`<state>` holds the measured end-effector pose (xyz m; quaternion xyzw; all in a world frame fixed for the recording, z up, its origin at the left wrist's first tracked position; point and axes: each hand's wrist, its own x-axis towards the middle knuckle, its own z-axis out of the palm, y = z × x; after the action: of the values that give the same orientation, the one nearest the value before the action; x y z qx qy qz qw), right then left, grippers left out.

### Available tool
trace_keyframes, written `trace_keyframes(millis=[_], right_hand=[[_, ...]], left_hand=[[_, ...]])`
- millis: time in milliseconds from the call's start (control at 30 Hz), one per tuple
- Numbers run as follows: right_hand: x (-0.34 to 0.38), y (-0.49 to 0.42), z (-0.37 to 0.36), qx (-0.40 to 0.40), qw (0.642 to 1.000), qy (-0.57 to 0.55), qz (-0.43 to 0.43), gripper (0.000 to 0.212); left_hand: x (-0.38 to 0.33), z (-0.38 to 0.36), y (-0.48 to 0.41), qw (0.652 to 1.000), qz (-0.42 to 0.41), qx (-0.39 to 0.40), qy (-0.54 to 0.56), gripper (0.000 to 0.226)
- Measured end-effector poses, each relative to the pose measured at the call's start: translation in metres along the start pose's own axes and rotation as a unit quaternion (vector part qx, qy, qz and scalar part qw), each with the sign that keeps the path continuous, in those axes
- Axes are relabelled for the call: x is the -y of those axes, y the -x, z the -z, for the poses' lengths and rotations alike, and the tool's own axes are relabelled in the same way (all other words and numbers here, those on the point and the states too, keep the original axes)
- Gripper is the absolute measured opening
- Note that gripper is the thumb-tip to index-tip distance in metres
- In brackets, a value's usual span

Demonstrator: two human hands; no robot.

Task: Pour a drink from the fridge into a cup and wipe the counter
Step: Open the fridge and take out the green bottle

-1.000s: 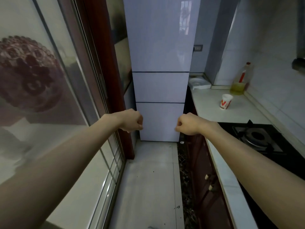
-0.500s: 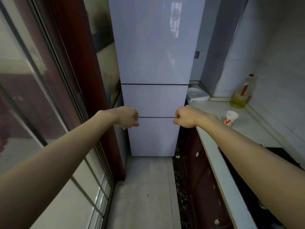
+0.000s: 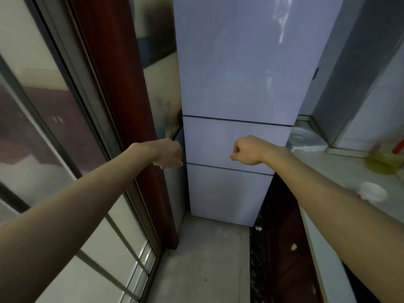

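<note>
Two closed fists, the left hand (image 3: 169,152) and right hand (image 3: 246,150), holding nothing, reach mid-frame toward a tall closed fridge (image 3: 236,84), counter (image 3: 341,171) edge and cup (image 3: 371,191) at right.

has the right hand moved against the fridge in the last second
Yes, upward. The right hand was below the lower seam of the fridge; now it lies between the two seams, over the middle door.

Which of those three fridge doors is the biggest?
The top door. It is much taller than the middle door and the bottom door, which are both short fronts stacked below it.
</note>
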<state>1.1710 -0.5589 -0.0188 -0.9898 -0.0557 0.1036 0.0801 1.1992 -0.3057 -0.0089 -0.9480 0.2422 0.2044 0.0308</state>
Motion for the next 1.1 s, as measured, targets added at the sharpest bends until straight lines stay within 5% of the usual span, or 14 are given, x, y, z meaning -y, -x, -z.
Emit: trace_keyframes(millis=[267,467,1100], right_hand=[[-0.062,-0.106,0.039,-0.026,0.999,-0.014,0.036,0.039],[-0.096,-0.161,0.029,0.029,0.999,-0.015,0.027,0.035],[-0.015,-0.344,0.117,-0.020,0.996,0.058,0.066,0.036]], left_hand=[[-0.009,0.063,-0.096,0.996,0.027,-0.083,0.011,0.034],[-0.005,0.063,-0.153,0.996,0.063,0.054,0.031,0.039],[0.125,0.142,-0.266,0.991,0.054,-0.122,0.018,0.033]])
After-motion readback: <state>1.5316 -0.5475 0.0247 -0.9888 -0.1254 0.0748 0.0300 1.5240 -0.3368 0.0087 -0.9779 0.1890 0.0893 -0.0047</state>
